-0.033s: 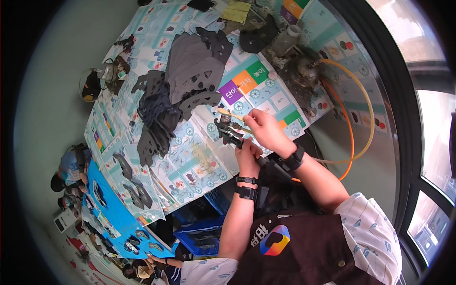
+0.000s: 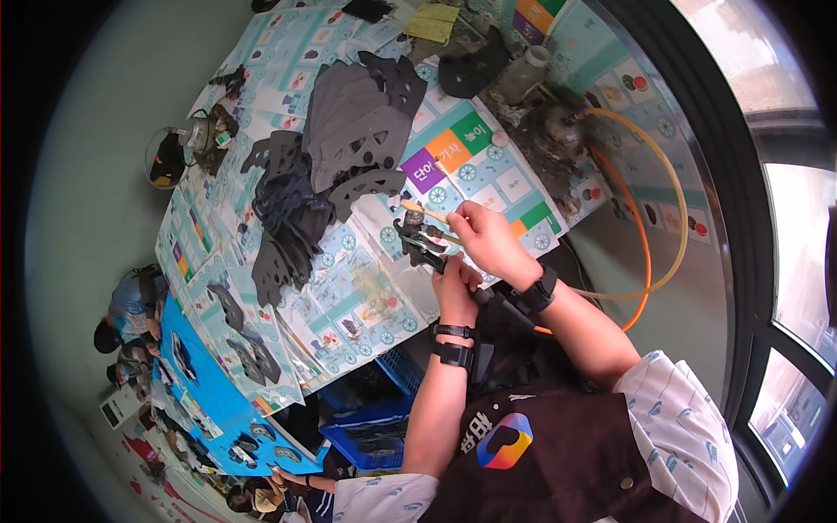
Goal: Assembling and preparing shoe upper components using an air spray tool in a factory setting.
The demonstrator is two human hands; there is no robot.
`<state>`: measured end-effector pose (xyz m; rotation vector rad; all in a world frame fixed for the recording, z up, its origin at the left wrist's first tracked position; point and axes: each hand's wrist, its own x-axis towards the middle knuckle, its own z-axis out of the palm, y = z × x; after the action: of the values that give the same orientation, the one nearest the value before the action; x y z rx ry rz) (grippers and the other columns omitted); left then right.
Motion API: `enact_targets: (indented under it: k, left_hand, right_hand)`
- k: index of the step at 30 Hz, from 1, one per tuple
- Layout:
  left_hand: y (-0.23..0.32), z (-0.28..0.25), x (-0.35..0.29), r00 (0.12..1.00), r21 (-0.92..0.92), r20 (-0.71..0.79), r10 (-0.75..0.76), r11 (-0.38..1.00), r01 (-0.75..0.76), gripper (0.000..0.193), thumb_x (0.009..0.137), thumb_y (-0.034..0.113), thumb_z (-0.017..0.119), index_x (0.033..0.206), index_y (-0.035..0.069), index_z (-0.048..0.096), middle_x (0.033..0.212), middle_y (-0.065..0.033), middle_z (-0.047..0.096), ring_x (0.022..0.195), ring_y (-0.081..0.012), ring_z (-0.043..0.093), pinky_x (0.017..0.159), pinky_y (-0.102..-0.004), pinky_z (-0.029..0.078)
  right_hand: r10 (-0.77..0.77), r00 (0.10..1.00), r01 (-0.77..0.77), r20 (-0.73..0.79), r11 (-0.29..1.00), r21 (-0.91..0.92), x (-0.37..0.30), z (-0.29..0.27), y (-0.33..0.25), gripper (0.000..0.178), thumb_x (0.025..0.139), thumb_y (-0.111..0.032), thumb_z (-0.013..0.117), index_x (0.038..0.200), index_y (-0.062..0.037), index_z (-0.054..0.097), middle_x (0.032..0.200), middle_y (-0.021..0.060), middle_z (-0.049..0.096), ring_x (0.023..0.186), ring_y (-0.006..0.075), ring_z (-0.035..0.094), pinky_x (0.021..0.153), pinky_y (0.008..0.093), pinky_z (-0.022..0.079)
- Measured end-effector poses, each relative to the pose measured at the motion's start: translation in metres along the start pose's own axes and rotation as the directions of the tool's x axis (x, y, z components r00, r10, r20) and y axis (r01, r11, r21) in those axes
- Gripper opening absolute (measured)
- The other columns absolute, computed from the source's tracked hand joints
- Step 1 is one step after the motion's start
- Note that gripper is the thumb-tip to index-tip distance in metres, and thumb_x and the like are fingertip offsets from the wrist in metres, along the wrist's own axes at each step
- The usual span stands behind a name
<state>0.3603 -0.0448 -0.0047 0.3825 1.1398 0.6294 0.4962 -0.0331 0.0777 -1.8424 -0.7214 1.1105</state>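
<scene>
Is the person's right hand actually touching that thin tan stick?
Touching. The head view shows the right hand gripping the near end of the tan stick, with its far end sticking out past the fingers.

Left hand and right hand are curled, near each other.

Metal tool part-hidden by L hand, pcs on blue table blurry.

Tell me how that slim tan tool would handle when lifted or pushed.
The slim tan tool is probably stiff: it juts from the right grip without visibly sagging. It is likely light, being so slender. Its narrow, elongated shape suggests it could swivel if pushed off-centre.
</scene>
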Motion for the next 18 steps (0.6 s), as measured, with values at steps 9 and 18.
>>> enact_targets:
  k: [9, 18]
  left_hand:
    - [0.009, 0.004, 0.001, 0.996, -0.031, -0.089, -0.005, 1.000, 0.002, 0.023, 0.099, 0.011, 0.061, 0.083, 0.015, 0.045, 0.057, 0.0044, 0.037, 0.045, -0.0107, 0.037, 0.045, -0.0284, 0.033]
    - [-0.002, 0.002, 0.002, 0.994, -0.012, -0.104, -0.041, 0.999, 0.040, 0.028, 0.097, 0.008, 0.061, 0.077, 0.014, 0.043, 0.055, 0.0036, 0.037, 0.043, -0.0124, 0.041, 0.044, -0.0305, 0.034]
  right_hand:
    - [-0.079, 0.994, 0.077, -0.070, 0.997, -0.030, -0.014, -0.016, -0.011, 0.028, 0.104, -0.022, 0.058, 0.100, 0.0042, 0.066, 0.080, 0.0247, 0.068, 0.075, 0.0406, 0.068, 0.068, 0.0453, 0.052]
    - [-0.015, 0.999, 0.011, -0.029, 0.992, -0.126, -0.005, -0.017, 0.019, 0.027, 0.104, -0.023, 0.060, 0.099, 0.0029, 0.064, 0.077, 0.0229, 0.067, 0.071, 0.0373, 0.066, 0.067, 0.0446, 0.050]
